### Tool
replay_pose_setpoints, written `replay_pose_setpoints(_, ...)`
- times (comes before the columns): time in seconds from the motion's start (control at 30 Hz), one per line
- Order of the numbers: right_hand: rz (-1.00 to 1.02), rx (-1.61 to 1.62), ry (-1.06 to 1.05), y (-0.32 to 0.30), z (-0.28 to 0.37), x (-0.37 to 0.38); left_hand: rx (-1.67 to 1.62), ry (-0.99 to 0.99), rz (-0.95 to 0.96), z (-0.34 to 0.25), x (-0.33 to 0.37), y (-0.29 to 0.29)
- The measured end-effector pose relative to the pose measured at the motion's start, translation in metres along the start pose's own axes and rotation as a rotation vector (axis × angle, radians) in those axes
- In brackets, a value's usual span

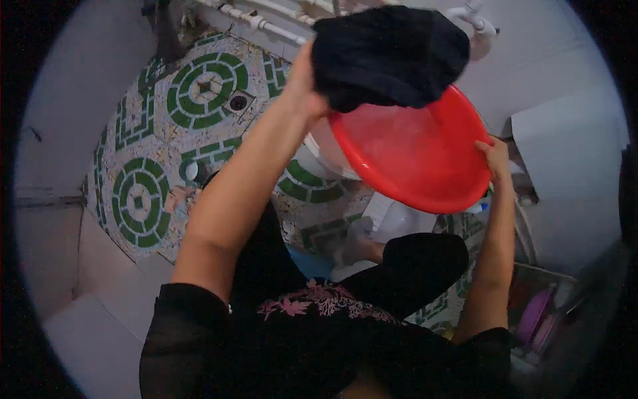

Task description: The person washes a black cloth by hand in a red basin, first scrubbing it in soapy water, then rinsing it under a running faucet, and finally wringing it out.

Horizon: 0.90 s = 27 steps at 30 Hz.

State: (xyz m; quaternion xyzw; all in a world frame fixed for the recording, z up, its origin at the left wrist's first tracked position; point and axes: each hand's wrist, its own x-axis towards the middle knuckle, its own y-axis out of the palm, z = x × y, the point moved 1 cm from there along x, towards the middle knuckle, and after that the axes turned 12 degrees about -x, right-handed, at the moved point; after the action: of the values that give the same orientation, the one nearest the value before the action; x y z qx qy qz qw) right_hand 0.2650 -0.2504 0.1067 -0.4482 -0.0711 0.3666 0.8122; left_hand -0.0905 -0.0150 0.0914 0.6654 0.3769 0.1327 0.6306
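A bunched black cloth (392, 56), probably a garment, is held up in front of me by my left hand (308, 83). Its fingers close around the cloth's left side, and most of them are hidden behind it. Below the cloth, a round red plastic basin (425, 156) is tilted, its inside facing me. My right hand (495, 158) grips the basin's right rim. The cloth covers the basin's far left edge.
Behind the basin stands a white tub or bucket (325, 154), partly hidden. A floor drain (239, 102) is set in the green-patterned tiles. White pipes (266, 26) run along the far wall. At lower right sits a container with a purple item (533, 314).
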Motion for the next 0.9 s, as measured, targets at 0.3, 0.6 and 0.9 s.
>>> replay_pose_setpoints(0.3, -0.001, -0.429, -0.036, -0.098, 0.037, 0.028, -0.268, -0.356, 0.051, 0.068, 0.019, -0.027)
replay_pose_setpoints(0.6, -0.079, -1.089, -0.264, -0.062, 0.167, 0.038, -0.061, -0.675, -0.036, 0.126, 0.018, -0.077)
replay_pose_setpoints(0.9, -0.1, -1.416, -0.497, 0.022, 0.262, 0.046, 0.147, -0.444, -0.171, 0.149, 0.067, -0.12)
